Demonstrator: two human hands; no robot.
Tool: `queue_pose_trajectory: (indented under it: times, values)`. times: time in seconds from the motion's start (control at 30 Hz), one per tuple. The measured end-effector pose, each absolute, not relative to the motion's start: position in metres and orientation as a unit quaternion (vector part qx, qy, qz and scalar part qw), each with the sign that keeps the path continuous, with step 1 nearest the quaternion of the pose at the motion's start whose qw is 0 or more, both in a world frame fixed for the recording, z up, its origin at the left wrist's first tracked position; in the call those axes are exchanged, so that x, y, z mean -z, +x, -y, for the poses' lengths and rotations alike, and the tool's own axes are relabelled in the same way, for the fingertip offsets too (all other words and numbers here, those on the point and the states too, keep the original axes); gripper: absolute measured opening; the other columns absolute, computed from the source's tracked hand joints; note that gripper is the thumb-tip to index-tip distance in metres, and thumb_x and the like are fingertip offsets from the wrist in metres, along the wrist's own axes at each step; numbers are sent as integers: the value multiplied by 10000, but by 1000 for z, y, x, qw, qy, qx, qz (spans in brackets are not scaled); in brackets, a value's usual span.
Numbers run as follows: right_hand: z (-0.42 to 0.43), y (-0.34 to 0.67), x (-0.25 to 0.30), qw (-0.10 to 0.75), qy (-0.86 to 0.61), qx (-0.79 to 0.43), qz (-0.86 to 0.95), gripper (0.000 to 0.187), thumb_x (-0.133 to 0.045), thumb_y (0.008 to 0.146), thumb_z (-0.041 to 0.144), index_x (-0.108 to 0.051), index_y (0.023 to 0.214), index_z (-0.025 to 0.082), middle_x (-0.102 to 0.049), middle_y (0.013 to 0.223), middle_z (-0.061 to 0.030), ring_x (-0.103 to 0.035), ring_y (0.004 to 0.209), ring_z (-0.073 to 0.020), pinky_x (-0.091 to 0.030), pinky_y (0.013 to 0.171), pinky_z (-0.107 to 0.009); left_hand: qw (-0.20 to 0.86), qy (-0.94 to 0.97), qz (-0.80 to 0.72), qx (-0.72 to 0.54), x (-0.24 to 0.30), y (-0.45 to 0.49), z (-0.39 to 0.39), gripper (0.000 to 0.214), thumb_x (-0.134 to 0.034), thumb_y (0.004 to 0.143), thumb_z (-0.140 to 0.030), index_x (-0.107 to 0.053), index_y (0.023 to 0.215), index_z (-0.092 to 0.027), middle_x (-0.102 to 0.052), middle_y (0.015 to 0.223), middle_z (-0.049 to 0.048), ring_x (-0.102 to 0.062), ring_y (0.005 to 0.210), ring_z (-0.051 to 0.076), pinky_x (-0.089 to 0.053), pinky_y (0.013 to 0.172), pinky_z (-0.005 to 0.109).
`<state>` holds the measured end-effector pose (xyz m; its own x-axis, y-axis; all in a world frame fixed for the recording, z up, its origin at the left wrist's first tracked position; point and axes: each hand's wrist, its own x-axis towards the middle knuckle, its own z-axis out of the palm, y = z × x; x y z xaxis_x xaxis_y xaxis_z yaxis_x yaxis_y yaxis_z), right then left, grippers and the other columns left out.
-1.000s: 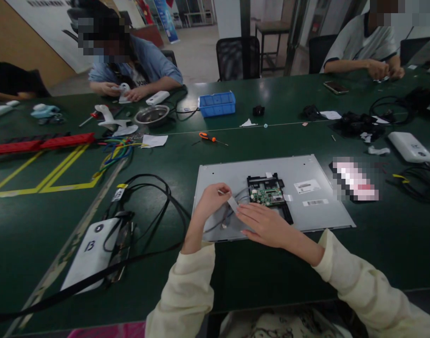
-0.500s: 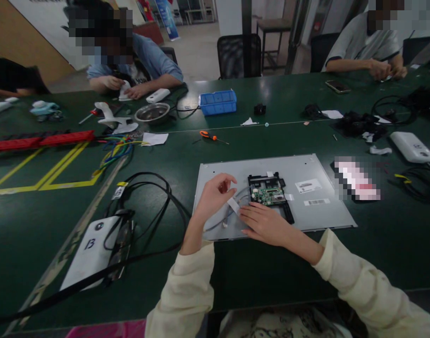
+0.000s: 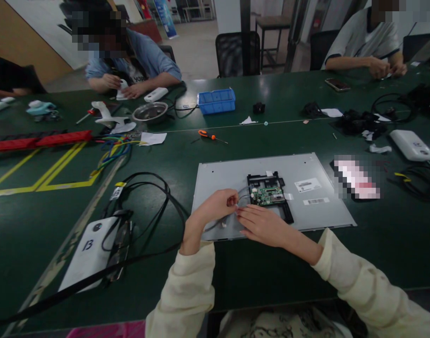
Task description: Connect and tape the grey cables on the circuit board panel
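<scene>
A flat grey metal panel (image 3: 222, 178) lies on the table in front of me, carrying a green circuit board (image 3: 269, 195) in a black frame (image 3: 288, 215). Thin grey cables (image 3: 220, 223) run left from the board beneath my hands. My left hand (image 3: 218, 206) is closed, thumb and fingers pinching a small white strip (image 3: 237, 207) that looks like tape, mostly hidden now. Palm down over the panel's lower middle, my right hand (image 3: 262, 224) has its fingers stretched out and their tips at the strip, touching or nearly touching my left fingertips.
An orange screwdriver (image 3: 207, 134), a blue basket (image 3: 216, 102) and a metal bowl (image 3: 150, 112) lie beyond the panel. To the left is a white device (image 3: 89, 251) with black cables (image 3: 161, 176); a phone (image 3: 355, 179) lies right. Two people work across the table.
My left hand has come down and slightly right to meet my right fingertips, its fingers closing at the white strip, which is now mostly covered. My right hand has barely moved.
</scene>
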<state>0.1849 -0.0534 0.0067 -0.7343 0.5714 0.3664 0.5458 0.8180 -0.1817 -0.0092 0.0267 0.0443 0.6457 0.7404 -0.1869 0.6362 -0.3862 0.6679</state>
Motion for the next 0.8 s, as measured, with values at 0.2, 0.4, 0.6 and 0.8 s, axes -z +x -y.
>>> queue_pose_trajectory:
  times: [0.2, 0.4, 0.6, 0.8]
  values:
    - [56, 184, -9, 196, -296, -35, 934, 312, -540, 916, 295, -624, 1139, 93, -643, 1234, -154, -595, 1156, -224, -430, 1054, -392, 326, 848, -409, -81, -41, -15, -30, 34, -583, 737, -201, -581, 737, -167, -539, 717, -19, -502, 656, 116, -382, 617, 232]
    - [60, 183, -14, 207, -298, -28, 931, 275, -486, 941, 275, -655, 1070, 101, -675, 1177, -133, -626, 1092, -216, -468, 1003, -362, 332, 838, -426, -82, -44, -17, -31, 65, -615, 750, -222, -642, 756, -163, -563, 784, 4, -552, 690, 119, -427, 660, 234]
    - [63, 184, -17, 213, -294, -33, 931, 243, -489, 936, 240, -663, 1040, 107, -687, 1148, -139, -647, 1051, -204, -483, 968, -351, 325, 833, -438, -96, -41, -22, -34, 46, -601, 747, -158, -644, 763, -165, -593, 790, 9, -575, 714, 121, -445, 687, 232]
    - [64, 184, -19, 215, -296, -39, 930, 228, -469, 939, 203, -672, 991, 113, -696, 1122, -134, -660, 1007, -203, -498, 928, -357, 307, 838, -441, -98, -40, -25, -36, 48, -589, 749, -152, -633, 760, -168, -601, 778, 7, -569, 720, 129, -439, 694, 240]
